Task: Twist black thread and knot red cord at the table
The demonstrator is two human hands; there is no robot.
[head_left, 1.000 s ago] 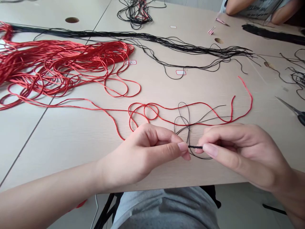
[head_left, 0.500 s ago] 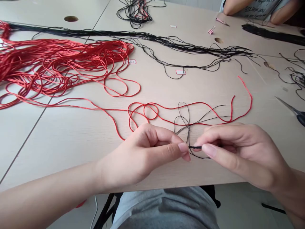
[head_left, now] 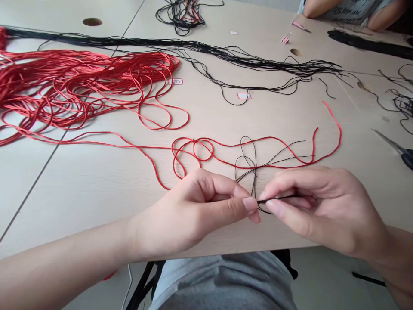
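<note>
Between my two hands runs a short, thick black cord (head_left: pixel 261 202) that looks knotted or braided. My left hand (head_left: pixel 206 206) pinches its left end between thumb and forefinger. Close beside it, the thumb and fingertips of my right hand (head_left: pixel 325 211) are closed on the same cord, and a thinner black strand (head_left: pixel 287 197) passes back through the right palm. Thin black threads (head_left: pixel 247 165) loop on the table just beyond the fingertips. Past them lies a loose red cord (head_left: pixel 206 140) with a few curls, its free ends to the right.
A large heap of red cord (head_left: pixel 97 82) covers the left side. Behind it stretches a long black cord bundle (head_left: pixel 219 51). Scissors (head_left: pixel 396 148) lie at the right edge, and pink snips (head_left: pixel 300 27) further back. Another person's arms (head_left: pixel 322 7) rest at the far edge.
My right hand has slid left along the black cord, closer to my left fingertips. The thinner strand behind its pinch now shows. My left hand has barely shifted.
</note>
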